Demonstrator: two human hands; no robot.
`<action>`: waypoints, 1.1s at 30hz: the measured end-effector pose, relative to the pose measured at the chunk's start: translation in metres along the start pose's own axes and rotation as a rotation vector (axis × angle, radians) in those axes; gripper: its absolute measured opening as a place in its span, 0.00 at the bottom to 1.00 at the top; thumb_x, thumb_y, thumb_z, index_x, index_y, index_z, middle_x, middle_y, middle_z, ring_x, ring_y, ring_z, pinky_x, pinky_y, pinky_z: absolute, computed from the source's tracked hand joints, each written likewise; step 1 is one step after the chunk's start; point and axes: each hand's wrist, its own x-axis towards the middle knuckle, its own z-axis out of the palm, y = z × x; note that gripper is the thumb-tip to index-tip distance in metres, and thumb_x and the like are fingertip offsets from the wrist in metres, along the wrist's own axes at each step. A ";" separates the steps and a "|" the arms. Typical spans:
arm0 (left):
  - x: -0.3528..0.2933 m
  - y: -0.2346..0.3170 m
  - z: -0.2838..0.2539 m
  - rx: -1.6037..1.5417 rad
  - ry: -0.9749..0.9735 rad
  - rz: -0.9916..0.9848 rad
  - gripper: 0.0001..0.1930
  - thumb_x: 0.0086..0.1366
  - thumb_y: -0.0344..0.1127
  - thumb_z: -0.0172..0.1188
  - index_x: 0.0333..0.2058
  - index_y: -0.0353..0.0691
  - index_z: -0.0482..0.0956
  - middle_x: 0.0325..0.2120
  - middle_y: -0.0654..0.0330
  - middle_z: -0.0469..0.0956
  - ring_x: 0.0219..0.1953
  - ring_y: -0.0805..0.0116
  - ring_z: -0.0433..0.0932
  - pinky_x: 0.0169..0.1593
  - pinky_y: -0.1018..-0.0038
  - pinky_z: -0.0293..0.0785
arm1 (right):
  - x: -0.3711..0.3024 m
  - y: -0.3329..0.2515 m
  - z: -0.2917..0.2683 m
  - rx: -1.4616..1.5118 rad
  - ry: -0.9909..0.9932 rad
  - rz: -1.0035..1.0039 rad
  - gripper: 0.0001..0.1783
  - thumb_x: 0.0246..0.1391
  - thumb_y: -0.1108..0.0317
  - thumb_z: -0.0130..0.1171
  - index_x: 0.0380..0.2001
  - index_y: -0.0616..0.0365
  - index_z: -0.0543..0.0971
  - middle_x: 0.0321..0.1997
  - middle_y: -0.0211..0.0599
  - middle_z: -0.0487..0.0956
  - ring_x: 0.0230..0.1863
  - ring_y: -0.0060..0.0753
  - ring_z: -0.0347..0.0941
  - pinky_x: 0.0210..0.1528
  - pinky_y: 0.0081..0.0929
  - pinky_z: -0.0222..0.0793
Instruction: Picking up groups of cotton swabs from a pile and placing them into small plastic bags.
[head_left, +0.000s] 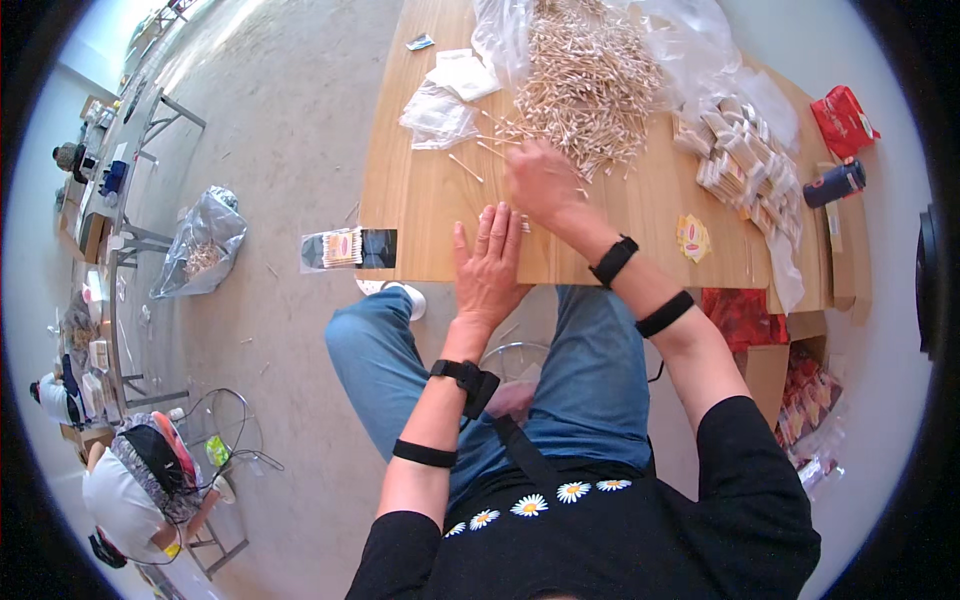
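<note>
My left hand [489, 262] lies flat on the wooden table [420, 200] near its front edge, fingers together and stretched out, over a few cotton swabs. My right hand [541, 180] is just beyond it, fingers curled down at the near edge of a big heap of wooden cotton swabs [590, 80] that spills from a clear plastic bag [690, 40]. Whether the right hand grips any swabs is hidden by its back. Loose swabs [466, 167] lie scattered to the left of it.
Small clear bags [438, 115] lie at the table's left. Filled swab packets [745, 165] are stacked at the right, with a yellow label [692, 238], a red pack [843, 120] and a dark can [833, 183]. One filled packet [348, 248] hangs at the table's front left edge. Other people work at the far left.
</note>
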 end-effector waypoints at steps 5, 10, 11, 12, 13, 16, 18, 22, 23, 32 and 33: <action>0.004 0.006 0.000 -0.035 -0.063 0.030 0.55 0.41 0.54 0.74 0.67 0.41 0.59 0.69 0.56 0.56 0.72 0.58 0.51 0.70 0.41 0.41 | 0.016 -0.025 0.033 0.098 0.001 -0.004 0.07 0.46 0.69 0.60 0.30 0.58 0.80 0.39 0.46 0.79 0.47 0.49 0.77 0.47 0.42 0.75; -0.001 -0.001 0.002 0.015 -0.052 0.000 0.54 0.42 0.54 0.74 0.67 0.41 0.59 0.69 0.56 0.56 0.72 0.58 0.52 0.70 0.42 0.42 | -0.010 -0.012 0.016 0.107 -0.111 -0.017 0.05 0.46 0.71 0.60 0.29 0.58 0.79 0.38 0.48 0.79 0.41 0.51 0.79 0.43 0.44 0.76; -0.001 -0.002 0.004 0.034 -0.010 0.008 0.54 0.42 0.54 0.74 0.67 0.41 0.59 0.69 0.56 0.56 0.72 0.58 0.52 0.70 0.42 0.42 | -0.019 -0.001 0.012 0.065 -0.106 -0.009 0.05 0.46 0.72 0.60 0.29 0.58 0.79 0.38 0.48 0.79 0.39 0.52 0.79 0.42 0.44 0.76; -0.001 -0.002 0.006 0.029 -0.009 0.009 0.54 0.42 0.54 0.74 0.67 0.41 0.59 0.69 0.56 0.56 0.72 0.58 0.52 0.70 0.42 0.42 | -0.027 0.009 0.008 0.061 -0.108 -0.008 0.05 0.46 0.72 0.60 0.29 0.58 0.79 0.38 0.48 0.79 0.39 0.52 0.79 0.42 0.44 0.76; 0.000 -0.002 0.008 0.011 0.034 0.010 0.54 0.42 0.54 0.74 0.67 0.41 0.59 0.69 0.56 0.56 0.72 0.58 0.52 0.70 0.42 0.41 | -0.035 0.018 0.003 0.112 -0.125 0.019 0.05 0.46 0.71 0.60 0.29 0.58 0.79 0.38 0.48 0.79 0.39 0.52 0.79 0.42 0.44 0.76; 0.000 -0.002 0.008 -0.033 0.080 0.015 0.55 0.43 0.53 0.74 0.68 0.41 0.58 0.70 0.56 0.55 0.73 0.58 0.51 0.71 0.42 0.40 | -0.051 0.026 -0.004 0.200 -0.082 0.057 0.05 0.47 0.70 0.60 0.29 0.58 0.79 0.37 0.48 0.78 0.39 0.53 0.78 0.41 0.45 0.75; 0.000 -0.001 0.002 -0.054 0.081 0.018 0.55 0.43 0.52 0.74 0.68 0.42 0.58 0.70 0.56 0.55 0.73 0.58 0.50 0.71 0.42 0.38 | -0.058 0.024 -0.007 0.240 -0.020 0.067 0.05 0.48 0.69 0.61 0.29 0.58 0.79 0.37 0.47 0.78 0.39 0.54 0.78 0.41 0.46 0.75; -0.002 0.002 -0.021 -0.144 -0.038 -0.021 0.57 0.41 0.48 0.76 0.69 0.40 0.55 0.71 0.54 0.51 0.74 0.56 0.46 0.72 0.44 0.34 | -0.066 0.020 -0.011 0.318 0.036 0.081 0.05 0.51 0.69 0.60 0.30 0.58 0.78 0.36 0.47 0.77 0.39 0.53 0.77 0.41 0.45 0.74; -0.005 0.001 -0.024 -0.161 -0.043 -0.016 0.58 0.41 0.47 0.76 0.69 0.39 0.55 0.71 0.53 0.51 0.74 0.55 0.45 0.72 0.45 0.32 | -0.068 0.020 -0.013 0.333 0.060 0.095 0.05 0.51 0.69 0.59 0.30 0.59 0.78 0.36 0.47 0.77 0.39 0.52 0.77 0.41 0.45 0.74; -0.022 0.001 -0.032 -0.168 -0.056 -0.071 0.55 0.42 0.47 0.76 0.67 0.36 0.58 0.71 0.53 0.52 0.74 0.55 0.45 0.72 0.45 0.32 | -0.081 0.012 -0.006 0.297 -0.008 0.045 0.05 0.53 0.69 0.59 0.30 0.59 0.78 0.36 0.46 0.77 0.39 0.52 0.77 0.41 0.44 0.74; -0.020 0.001 -0.032 -0.166 -0.057 -0.073 0.55 0.42 0.47 0.76 0.67 0.36 0.58 0.71 0.53 0.52 0.74 0.55 0.45 0.72 0.45 0.32 | -0.081 0.009 -0.006 0.300 -0.009 0.044 0.05 0.53 0.69 0.59 0.30 0.59 0.78 0.36 0.46 0.77 0.39 0.52 0.77 0.41 0.44 0.74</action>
